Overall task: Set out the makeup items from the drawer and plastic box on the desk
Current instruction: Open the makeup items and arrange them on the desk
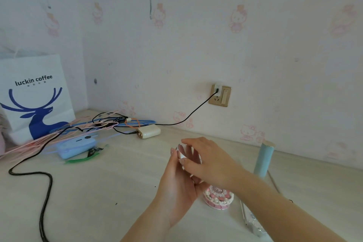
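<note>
Both hands meet above the middle of the pale desk (110, 188). My left hand (177, 186) cups a small white and pink makeup container (181, 152) from below. My right hand (206, 160) covers it from above, fingers wrapped round its top, so most of it is hidden. Just under my hands a round pink jar (219, 198) with a decorated lid stands on the desk. A tall light blue tube (264, 159) stands upright to the right. A glittery silver item (253, 222) lies near the right front.
A tangle of pink, blue and black cables (94, 125) lies at the back left, with a blue power bank (75, 147), a cream charger (149, 131) and a white paper bag (33, 96). A black cable (46, 192) runs to the front left. A wall socket (220, 95) sits behind.
</note>
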Available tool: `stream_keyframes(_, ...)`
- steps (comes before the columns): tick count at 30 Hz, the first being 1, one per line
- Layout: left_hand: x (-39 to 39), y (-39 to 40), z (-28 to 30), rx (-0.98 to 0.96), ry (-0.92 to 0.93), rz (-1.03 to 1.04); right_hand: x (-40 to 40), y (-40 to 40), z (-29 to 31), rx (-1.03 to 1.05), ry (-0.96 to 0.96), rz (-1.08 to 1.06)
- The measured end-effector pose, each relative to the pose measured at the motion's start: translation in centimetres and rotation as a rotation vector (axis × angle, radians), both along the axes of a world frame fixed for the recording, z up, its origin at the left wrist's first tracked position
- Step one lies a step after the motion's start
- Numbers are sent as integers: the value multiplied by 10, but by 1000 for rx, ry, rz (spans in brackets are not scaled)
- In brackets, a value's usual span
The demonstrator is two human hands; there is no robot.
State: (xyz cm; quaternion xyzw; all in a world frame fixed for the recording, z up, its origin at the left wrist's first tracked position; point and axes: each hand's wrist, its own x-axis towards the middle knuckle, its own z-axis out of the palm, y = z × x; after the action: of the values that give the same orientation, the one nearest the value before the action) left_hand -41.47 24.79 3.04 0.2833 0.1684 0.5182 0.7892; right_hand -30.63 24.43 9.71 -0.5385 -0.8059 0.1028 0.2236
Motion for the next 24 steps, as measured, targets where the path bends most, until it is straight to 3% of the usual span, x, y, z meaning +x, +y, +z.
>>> stream_keyframes(10, 18, 9, 0, -58, -53, 57, -3, 8, -17, 127, -225, -80)
stream_keyframes(19, 17, 36, -3, -157, -50, 73, -13, 27, -26, 205, -209, -150)
stream_keyframes(24, 15, 43, 7, -179, -85, 131, -18, 38, -18, 145, -204, -116)
